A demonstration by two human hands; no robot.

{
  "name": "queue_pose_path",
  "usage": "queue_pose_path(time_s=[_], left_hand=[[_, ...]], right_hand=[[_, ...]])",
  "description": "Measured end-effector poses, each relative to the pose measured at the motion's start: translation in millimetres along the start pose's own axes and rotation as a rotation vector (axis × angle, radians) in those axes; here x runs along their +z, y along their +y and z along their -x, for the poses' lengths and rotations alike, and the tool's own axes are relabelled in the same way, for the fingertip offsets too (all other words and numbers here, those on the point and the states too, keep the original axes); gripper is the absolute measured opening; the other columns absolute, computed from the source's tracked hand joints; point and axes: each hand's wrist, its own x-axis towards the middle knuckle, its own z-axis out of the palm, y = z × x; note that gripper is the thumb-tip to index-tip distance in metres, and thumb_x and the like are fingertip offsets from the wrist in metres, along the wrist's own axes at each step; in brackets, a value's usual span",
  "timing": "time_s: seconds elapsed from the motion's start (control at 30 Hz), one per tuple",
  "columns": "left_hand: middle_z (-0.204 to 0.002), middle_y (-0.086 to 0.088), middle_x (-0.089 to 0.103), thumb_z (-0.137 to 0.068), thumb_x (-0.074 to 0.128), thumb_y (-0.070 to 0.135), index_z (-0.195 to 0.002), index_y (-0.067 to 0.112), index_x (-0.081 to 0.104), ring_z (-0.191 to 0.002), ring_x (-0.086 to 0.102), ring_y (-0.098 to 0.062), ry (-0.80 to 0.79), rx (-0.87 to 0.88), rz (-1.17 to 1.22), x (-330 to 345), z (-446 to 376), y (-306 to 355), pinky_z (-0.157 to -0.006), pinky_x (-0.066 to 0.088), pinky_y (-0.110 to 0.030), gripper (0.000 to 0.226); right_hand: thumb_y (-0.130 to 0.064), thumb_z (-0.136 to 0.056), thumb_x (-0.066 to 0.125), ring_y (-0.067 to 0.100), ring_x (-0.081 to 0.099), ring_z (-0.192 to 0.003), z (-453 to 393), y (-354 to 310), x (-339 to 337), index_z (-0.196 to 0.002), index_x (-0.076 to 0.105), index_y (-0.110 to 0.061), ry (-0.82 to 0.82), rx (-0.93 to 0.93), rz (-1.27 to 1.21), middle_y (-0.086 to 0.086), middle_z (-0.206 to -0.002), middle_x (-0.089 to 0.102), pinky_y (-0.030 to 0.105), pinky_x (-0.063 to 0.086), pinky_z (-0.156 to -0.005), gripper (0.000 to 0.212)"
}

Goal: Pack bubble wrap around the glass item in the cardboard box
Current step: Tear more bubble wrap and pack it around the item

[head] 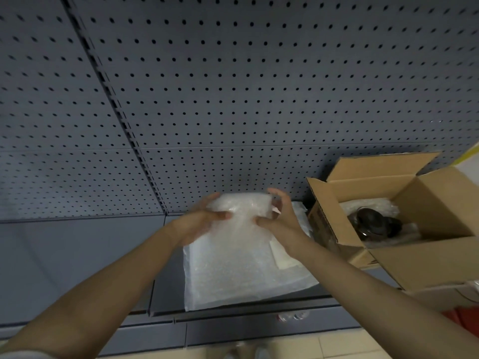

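A crumpled piece of white bubble wrap (239, 207) is held up above the shelf, gripped on both sides by my left hand (202, 220) and my right hand (278, 216). Below it a flat stack of bubble wrap sheets (238, 275) lies on the grey shelf. To the right stands an open cardboard box (420, 263) with its flaps up. Inside it a dark glass item (373, 220) rests on bubble wrap (383, 204) that lines the far side of the box.
A grey pegboard wall (233, 86) rises behind the shelf. The grey shelf (77, 255) extends to the left. A yellow and white object (469, 156) shows at the right edge. Tiled floor (337, 345) and something red (466, 320) lie below.
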Motion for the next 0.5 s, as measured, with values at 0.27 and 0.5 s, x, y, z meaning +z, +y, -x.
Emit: queue_pose_path(time_s=[0.27,0.5], left_hand=[[-0.125,-0.014,0.062,-0.082,0.07,0.004,-0.133,0.012,0.05,-0.102,0.067,-0.03,0.079,0.263,0.143,49.7,-0.7,38.2,-0.072,0.06,-0.038,0.055],[-0.117,-0.016,0.065,-0.086,0.071,0.017,-0.122,0.006,0.052,-0.1,0.066,-0.031,0.171,0.274,-0.022,105.3,-9.6,50.2,-0.077,0.057,-0.042,0.041]], right_hand=[[-0.019,-0.067,0.086,0.021,0.06,-0.115,7.1,-25.0,10.8,-0.136,0.038,-0.028,0.02,-0.022,-0.247,0.001,-0.127,0.059,0.039,0.055,-0.09,0.085],[0.006,-0.085,0.065,0.001,0.063,-0.099,21.6,-52.5,-14.5,-0.118,0.052,-0.007,0.23,-0.45,0.036,0.008,-0.105,0.061,0.023,0.055,-0.082,0.038]])
